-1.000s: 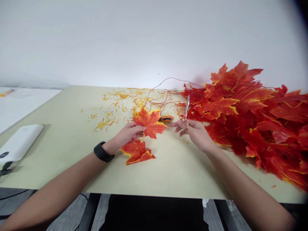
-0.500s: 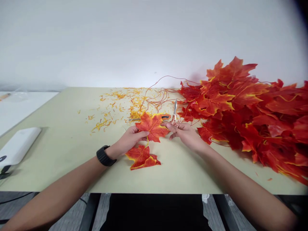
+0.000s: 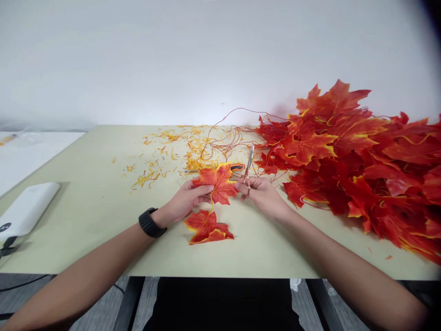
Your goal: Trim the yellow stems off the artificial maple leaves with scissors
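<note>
Left hand [image 3: 188, 200] pinches the floppy fabric maple leaf [image 3: 220, 184] near its stem [image 3: 211, 208], light stuff, easiest held there; right hand [image 3: 262, 193] curls snugly around small rose-gold scissors [image 3: 248, 168].

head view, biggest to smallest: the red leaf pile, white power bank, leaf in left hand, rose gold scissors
1. Pile of red artificial maple leaves
2. White power bank and the maple leaf in the left hand: these look alike, too close to rank
3. Rose-gold scissors in the right hand
</note>
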The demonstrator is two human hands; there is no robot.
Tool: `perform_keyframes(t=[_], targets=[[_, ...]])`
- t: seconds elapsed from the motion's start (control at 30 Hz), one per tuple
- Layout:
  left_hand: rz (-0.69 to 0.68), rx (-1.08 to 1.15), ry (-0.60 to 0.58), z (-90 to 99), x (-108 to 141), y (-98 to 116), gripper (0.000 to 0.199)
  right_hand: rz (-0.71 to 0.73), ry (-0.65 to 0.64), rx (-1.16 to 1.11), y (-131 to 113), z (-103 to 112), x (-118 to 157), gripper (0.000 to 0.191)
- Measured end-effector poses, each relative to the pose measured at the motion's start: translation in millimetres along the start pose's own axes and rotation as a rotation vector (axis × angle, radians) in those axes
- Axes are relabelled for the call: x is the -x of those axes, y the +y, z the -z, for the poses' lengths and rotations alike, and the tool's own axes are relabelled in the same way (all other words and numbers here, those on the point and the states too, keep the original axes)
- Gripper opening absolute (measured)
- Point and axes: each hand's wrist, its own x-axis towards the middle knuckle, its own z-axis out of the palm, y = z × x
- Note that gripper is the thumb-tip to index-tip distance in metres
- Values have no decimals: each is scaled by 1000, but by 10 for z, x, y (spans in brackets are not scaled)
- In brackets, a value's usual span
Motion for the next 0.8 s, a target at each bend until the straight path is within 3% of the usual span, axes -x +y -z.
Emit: perform_keyframes(t=[0.17, 0.37, 0.5, 0.6, 0.63, 0.73, 0.8], targets=[[-67, -133, 86, 18, -22, 10, 37, -28, 15, -42, 1, -1, 6, 56], [-428, -204, 435, 131, 15, 253, 24, -26, 56, -116, -81, 44, 35, 62], [-813, -266, 705, 339, 107, 527, 18, -33, 66, -143, -83, 48, 27, 59], [-1251, -616, 917, 525, 196, 667, 20, -38, 93, -177, -68, 40, 25, 57], [-1374, -788, 933, 565, 224, 683, 17, -42, 96, -193, -67, 37, 29, 56], [-1624, -1278, 684, 544, 287, 626, 16, -49, 36, -268, -81, 21, 58, 55], [-1653, -1420, 509, 416, 307, 523, 18, -61, -39, -335, -96, 4, 81, 54]])
